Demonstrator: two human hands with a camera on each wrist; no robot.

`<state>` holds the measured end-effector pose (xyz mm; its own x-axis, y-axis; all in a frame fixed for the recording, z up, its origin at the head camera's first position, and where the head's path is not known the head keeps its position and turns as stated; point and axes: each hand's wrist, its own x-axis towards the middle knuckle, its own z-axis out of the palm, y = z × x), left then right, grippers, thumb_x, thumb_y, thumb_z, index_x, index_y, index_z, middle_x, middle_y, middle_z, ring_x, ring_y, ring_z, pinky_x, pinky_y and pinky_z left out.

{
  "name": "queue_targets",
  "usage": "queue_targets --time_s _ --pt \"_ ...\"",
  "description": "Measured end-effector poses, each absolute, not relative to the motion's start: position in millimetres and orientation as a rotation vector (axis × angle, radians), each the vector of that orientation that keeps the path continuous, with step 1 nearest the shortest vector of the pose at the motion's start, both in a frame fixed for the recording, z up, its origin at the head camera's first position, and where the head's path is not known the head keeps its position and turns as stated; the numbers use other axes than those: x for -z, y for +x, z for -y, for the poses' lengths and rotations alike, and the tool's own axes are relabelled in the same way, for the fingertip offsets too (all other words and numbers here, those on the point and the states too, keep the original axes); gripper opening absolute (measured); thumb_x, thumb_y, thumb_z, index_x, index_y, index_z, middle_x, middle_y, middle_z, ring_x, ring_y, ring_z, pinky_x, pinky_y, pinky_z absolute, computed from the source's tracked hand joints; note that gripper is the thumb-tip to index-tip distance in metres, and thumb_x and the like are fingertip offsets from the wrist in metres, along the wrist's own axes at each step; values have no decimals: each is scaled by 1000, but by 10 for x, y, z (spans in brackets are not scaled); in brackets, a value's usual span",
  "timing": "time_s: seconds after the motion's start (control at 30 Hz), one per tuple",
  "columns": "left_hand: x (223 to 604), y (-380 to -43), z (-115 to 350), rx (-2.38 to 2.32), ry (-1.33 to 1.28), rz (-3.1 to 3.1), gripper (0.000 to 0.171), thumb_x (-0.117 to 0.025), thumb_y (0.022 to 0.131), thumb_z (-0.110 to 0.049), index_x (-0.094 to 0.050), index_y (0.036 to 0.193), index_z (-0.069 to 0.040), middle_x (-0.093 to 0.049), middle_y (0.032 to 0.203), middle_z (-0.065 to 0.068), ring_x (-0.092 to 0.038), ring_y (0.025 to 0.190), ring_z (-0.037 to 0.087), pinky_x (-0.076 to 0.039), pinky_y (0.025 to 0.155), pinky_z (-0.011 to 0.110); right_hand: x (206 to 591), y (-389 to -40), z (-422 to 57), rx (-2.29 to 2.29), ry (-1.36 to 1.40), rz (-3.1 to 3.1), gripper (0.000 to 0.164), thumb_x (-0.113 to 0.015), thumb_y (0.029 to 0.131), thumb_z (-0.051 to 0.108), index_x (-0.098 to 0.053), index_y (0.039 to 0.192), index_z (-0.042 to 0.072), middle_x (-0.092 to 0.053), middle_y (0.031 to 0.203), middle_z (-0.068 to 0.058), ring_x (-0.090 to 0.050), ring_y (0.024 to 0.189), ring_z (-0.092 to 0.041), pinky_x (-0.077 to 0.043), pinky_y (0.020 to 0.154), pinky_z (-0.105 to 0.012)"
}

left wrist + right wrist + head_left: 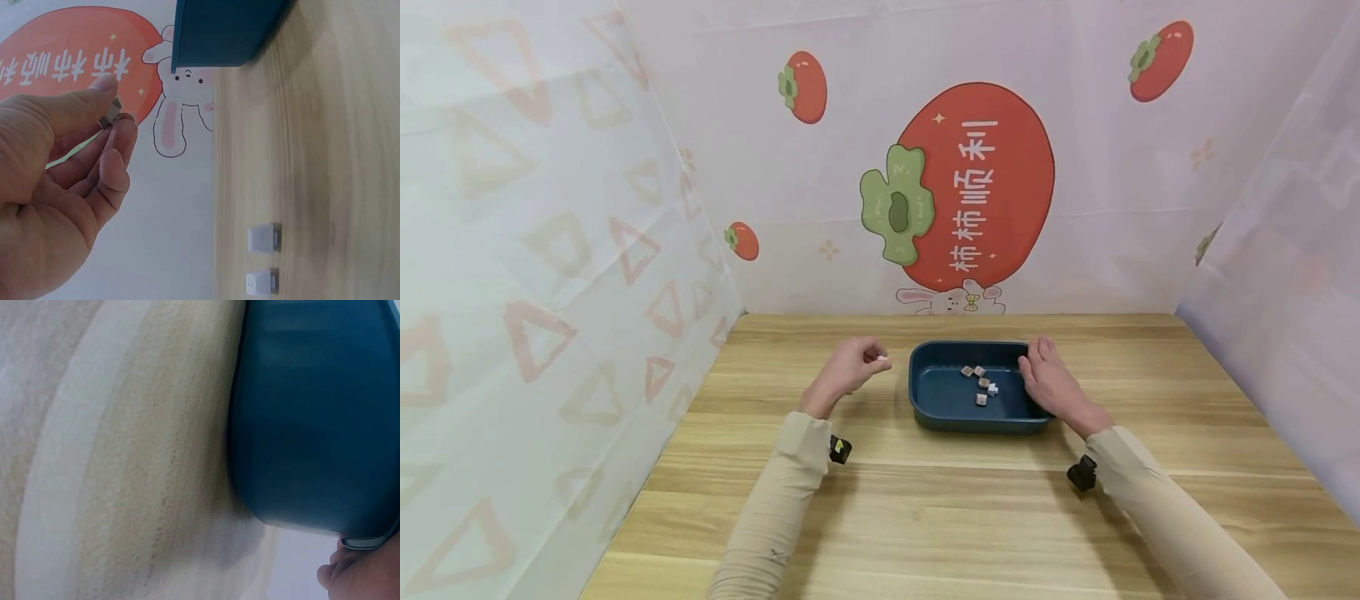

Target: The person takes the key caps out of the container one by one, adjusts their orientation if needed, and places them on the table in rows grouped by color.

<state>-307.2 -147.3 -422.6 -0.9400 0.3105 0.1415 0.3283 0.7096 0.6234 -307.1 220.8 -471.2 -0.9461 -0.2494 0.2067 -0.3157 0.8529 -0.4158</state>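
In the head view my left hand (pixel 852 367) is raised left of a dark blue tray (pixel 985 425). Its thumb and fingers pinch a small whitish block (pixel 111 114), partly hidden by the fingertips. Around the tray's right end my right hand (pixel 1051 379) grips the rim, thumb on the inside, fingers outside. In the right wrist view only part of this hand (pixel 369 575) shows at the rim. Several small whitish blocks (pixel 981 400), some with brownish faces, lie scattered in the tray.
Two more white blocks (pixel 260 239), each with a small stub, stand on the wooden table (pixel 910 517), seen in the left wrist view. Printed cloth walls (pixel 820 167) enclose the back and sides. Both wrists carry small black cameras (pixel 1081 473).
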Motion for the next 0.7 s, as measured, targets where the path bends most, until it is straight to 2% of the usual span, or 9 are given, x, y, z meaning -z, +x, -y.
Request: queue_targets --time_s 0.17,0.27,0.5,0.7 --pt "4270 -3040 1580 1083 -503 2921 17 -68 93 -22 -70 103 -7 -70 96 6 -65 86 17 -53 69 30 4703 -3083 -2213 -650 440 2915 56 -29 107 20 -26 141 -23 -14 151 -45 -14 144 -55 -14 118 -60" --pt "4308 -3020 1635 1070 -491 2925 19 -68 93 -21 -71 105 -6 -71 96 5 -65 86 15 -53 73 30 4692 -3080 -2214 -658 434 2926 57 -29 107 21 -25 142 -23 -13 152 -44 -13 144 -54 -14 118 -60" --pt "4381 -2972 1730 1073 -501 2911 8 -69 92 -18 -70 94 -10 -69 85 2 -60 72 12 -50 64 27 4696 -3081 -2227 -664 438 2927 57 -29 107 21 -25 142 -23 -11 152 -44 -13 144 -55 -13 118 -60" --pt "4431 -2968 1841 1038 -503 2948 9 -70 91 -19 -71 93 -10 -70 86 2 -63 73 13 -52 68 28 4708 -3080 -2230 -659 434 2930 57 -29 107 22 -24 142 -23 -11 152 -44 -12 144 -54 -14 118 -60"
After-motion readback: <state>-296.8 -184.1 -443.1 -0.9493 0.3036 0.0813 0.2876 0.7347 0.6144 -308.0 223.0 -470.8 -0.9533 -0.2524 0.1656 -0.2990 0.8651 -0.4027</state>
